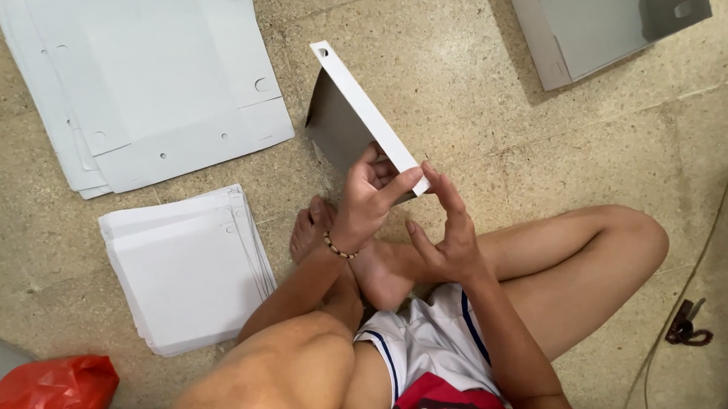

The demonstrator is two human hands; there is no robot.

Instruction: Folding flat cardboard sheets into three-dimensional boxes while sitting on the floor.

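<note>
I sit cross-legged on a speckled stone floor. A flat white cardboard piece (359, 101) with a grey inner face stands folded on edge in front of my feet. My left hand (368, 200), with a beaded bracelet at the wrist, grips its near end between thumb and fingers. My right hand (448, 233) is just to the right, fingers spread, fingertips touching the same near corner of the cardboard.
A stack of large flat white cardboard blanks (150, 83) lies at the upper left, and a smaller white stack (189, 272) at the left. A folded grey box (607, 17) sits upper right. A red plastic bag (42, 400) is lower left. A cable with a plug (686, 324) runs along the right.
</note>
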